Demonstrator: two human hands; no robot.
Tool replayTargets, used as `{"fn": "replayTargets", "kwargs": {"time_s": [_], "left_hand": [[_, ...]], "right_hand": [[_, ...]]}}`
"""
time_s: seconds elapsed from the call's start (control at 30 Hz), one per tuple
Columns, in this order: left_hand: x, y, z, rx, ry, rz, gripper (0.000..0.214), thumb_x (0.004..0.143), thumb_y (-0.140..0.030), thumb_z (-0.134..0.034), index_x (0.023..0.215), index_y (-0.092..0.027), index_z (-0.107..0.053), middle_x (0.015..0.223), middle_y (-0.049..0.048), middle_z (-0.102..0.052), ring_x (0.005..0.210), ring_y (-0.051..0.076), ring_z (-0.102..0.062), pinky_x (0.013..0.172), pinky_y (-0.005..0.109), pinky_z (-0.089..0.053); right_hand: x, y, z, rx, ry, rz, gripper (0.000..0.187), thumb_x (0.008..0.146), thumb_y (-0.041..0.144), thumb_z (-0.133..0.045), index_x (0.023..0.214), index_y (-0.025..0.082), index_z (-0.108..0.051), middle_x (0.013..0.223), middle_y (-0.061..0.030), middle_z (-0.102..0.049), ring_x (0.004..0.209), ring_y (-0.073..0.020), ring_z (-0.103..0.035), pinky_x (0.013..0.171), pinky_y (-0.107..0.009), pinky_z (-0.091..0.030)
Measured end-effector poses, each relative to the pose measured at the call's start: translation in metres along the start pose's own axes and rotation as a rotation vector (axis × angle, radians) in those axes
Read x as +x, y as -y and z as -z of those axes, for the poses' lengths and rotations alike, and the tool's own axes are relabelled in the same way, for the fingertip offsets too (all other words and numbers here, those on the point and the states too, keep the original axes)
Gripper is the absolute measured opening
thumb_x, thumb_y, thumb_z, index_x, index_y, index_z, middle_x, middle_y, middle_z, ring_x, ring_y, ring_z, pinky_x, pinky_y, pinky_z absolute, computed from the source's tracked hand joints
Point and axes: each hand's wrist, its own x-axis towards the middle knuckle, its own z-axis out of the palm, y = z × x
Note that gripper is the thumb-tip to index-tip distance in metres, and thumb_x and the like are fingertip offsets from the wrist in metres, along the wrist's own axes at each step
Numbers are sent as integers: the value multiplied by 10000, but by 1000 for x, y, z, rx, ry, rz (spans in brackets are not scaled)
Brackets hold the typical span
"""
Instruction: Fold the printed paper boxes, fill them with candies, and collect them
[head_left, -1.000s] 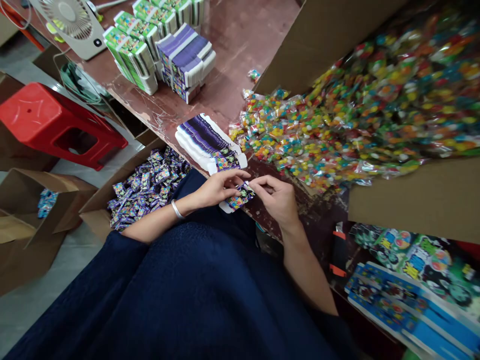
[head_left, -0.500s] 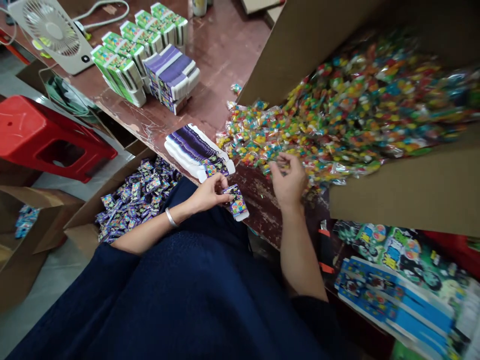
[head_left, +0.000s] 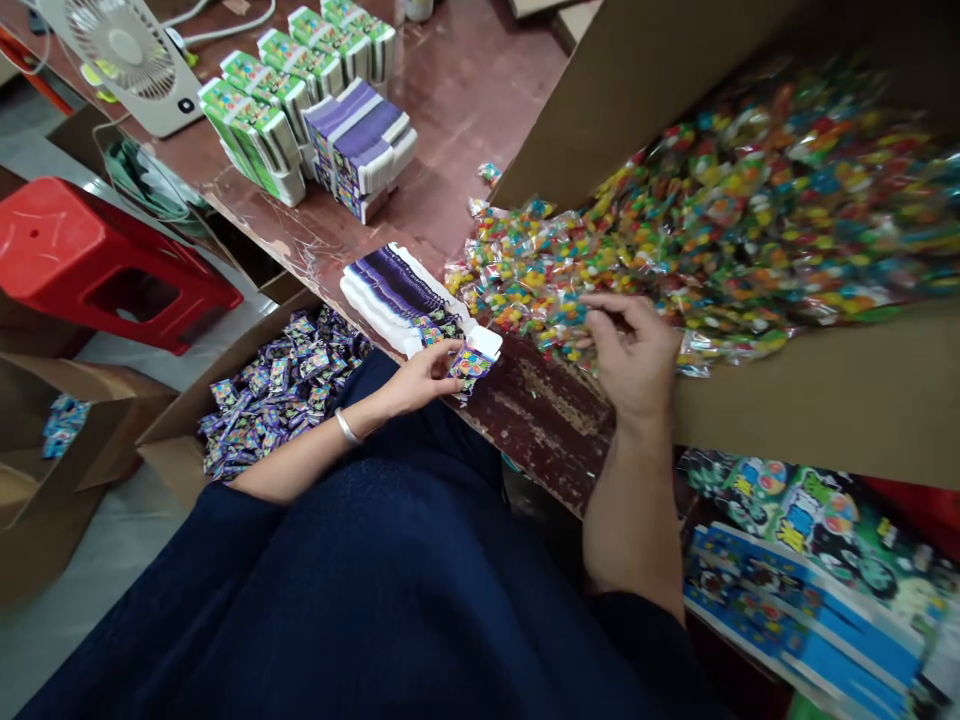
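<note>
My left hand (head_left: 427, 378), with a silver bangle at the wrist, pinches a small purple printed carton (head_left: 474, 364). The carton's white end flap stands up at its far side. Just behind it, a row of flat purple cartons (head_left: 394, 290) lies on the table's edge. My right hand (head_left: 637, 360) is over the near side of a heap of clear candy packets (head_left: 540, 270) filled with colourful sweets. Its thumb and index finger come together in a pinch at the packets. Whether a packet is between the fingertips is hard to make out.
The packets spill from a big cardboard box (head_left: 810, 390) lying on its side. Banded green carton stacks (head_left: 255, 130), a purple stack (head_left: 360, 145) and a white fan (head_left: 124, 60) stand behind. Filled purple cartons (head_left: 285, 385) lie in a box below, near a red stool (head_left: 112, 260).
My right hand has moved right across the packets. The carton in my left hand has been turned, so its white flap now points up and away. The whole view has shifted slightly.
</note>
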Motion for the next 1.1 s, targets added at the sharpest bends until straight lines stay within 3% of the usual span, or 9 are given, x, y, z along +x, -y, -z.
{"fn": "replayTargets", "kwargs": {"time_s": [0.07, 0.17, 0.33, 0.47, 0.57, 0.67, 0.73, 0.9, 1.1], "left_hand": [[3, 0, -2, 157, 4, -75, 557, 786, -225, -777, 1316, -162, -619, 955, 31, -699, 811, 157, -613, 843, 336, -512], [3, -2, -5, 268, 41, -202, 377, 884, -299, -710, 1239, -179, -674, 1125, 78, -730, 958, 197, -648, 918, 372, -522], [-4, -5, -10, 275, 34, -257, 296, 937, -341, -683, 1177, -168, -692, 1111, 84, -745, 973, 197, -672, 930, 376, -553], [-6, -3, -13, 167, -31, -262, 347, 906, -288, -709, 1227, -170, -651, 1133, 90, -721, 964, 183, -687, 943, 372, -565], [-7, -5, -16, 37, -99, -282, 548, 874, -307, -757, 1373, -223, -546, 1134, 69, -665, 907, 157, -687, 883, 332, -580], [-9, -8, -18, -30, -103, -296, 658, 864, -364, -789, 1439, -279, -481, 1112, 43, -615, 836, 125, -660, 817, 290, -575], [-9, -10, -19, -36, -68, -309, 599, 864, -404, -793, 1383, -272, -527, 1076, 31, -602, 831, 119, -640, 805, 279, -562], [-5, -8, -20, -15, 15, -292, 438, 864, -469, -790, 1169, -220, -600, 1005, 22, -597, 774, 100, -563, 692, 235, -499], [-3, -8, -20, -143, -8, -294, 504, 823, -416, -834, 1136, -235, -483, 1001, 12, -580, 795, 97, -585, 678, 211, -518]], "right_hand": [[-10, 28, 3, 80, 113, 9, 297, 895, 377, -741, 1164, 258, -704, 987, -48, -726, 826, -187, -724, 684, -308, -628], [-19, 55, -2, 90, 191, -7, 251, 854, 377, -799, 1050, 258, -699, 923, -34, -738, 834, -192, -727, 691, -302, -622], [-21, 63, -23, -4, 310, 3, 155, 866, 382, -797, 876, 250, -716, 797, -11, -725, 717, -180, -679, 660, -319, -585], [-26, 62, -39, -71, 223, 170, 176, 911, 385, -751, 789, 259, -756, 1029, -66, -764, 1017, -265, -700, 945, -448, -583], [-38, 59, -47, 97, 215, 128, 179, 943, 424, -709, 1000, 279, -795, 1281, -81, -732, 1204, -284, -683, 1030, -455, -576], [-56, 51, -56, 300, 159, -60, 362, 916, 471, -739, 1222, 278, -731, 1213, -75, -764, 1067, -249, -754, 922, -395, -637], [-67, 45, -62, 348, 99, -140, 374, 877, 492, -777, 1171, 267, -729, 1097, -59, -788, 967, -240, -776, 887, -385, -651], [-77, 42, -73, 342, 3, -111, 246, 904, 494, -736, 886, 250, -705, 1072, -73, -773, 1001, -251, -765, 916, -414, -634], [-70, 47, -79, 494, -49, -158, 392, 831, 575, -797, 952, 267, -588, 933, -45, -755, 877, -221, -753, 854, -385, -619]]}}
